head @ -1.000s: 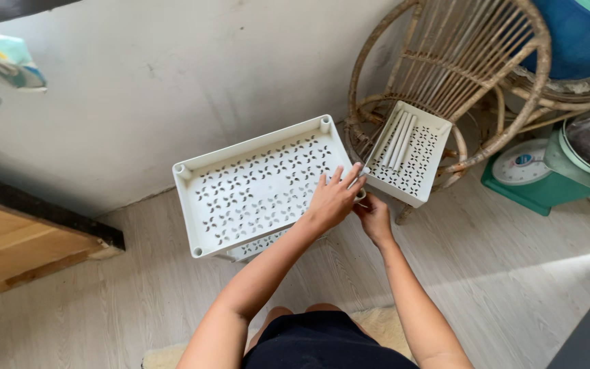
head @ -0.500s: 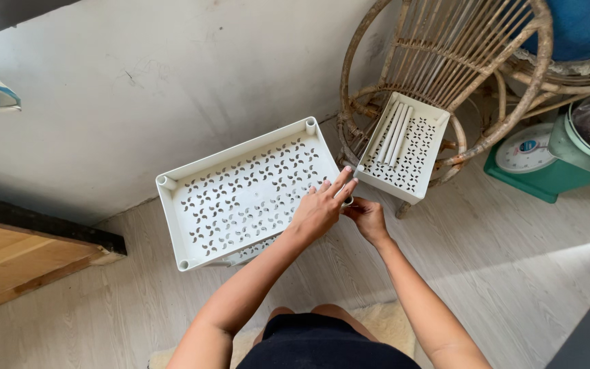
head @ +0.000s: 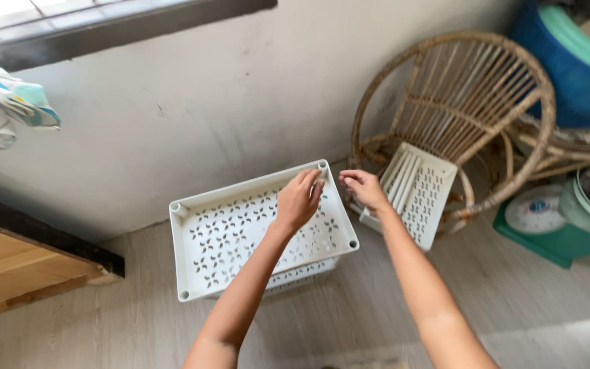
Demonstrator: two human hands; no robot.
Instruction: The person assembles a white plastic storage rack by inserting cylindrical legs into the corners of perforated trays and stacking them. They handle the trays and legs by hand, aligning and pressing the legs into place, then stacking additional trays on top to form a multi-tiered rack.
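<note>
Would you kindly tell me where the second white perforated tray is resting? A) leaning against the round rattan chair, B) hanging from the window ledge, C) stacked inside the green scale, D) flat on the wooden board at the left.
A: the second white tray stands tilted against the rattan chair, just beyond the right hand.

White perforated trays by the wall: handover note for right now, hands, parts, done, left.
Left hand: resting on the far right corner of the white tray, fingers bent, holding nothing.
Right hand: open, empty, beside that corner.
Tray sits level on a second tray on the floor.
Third tray with white poles leans on the rattan chair.
Done: two tiers stacked.
Left: third tray unattached.
</note>
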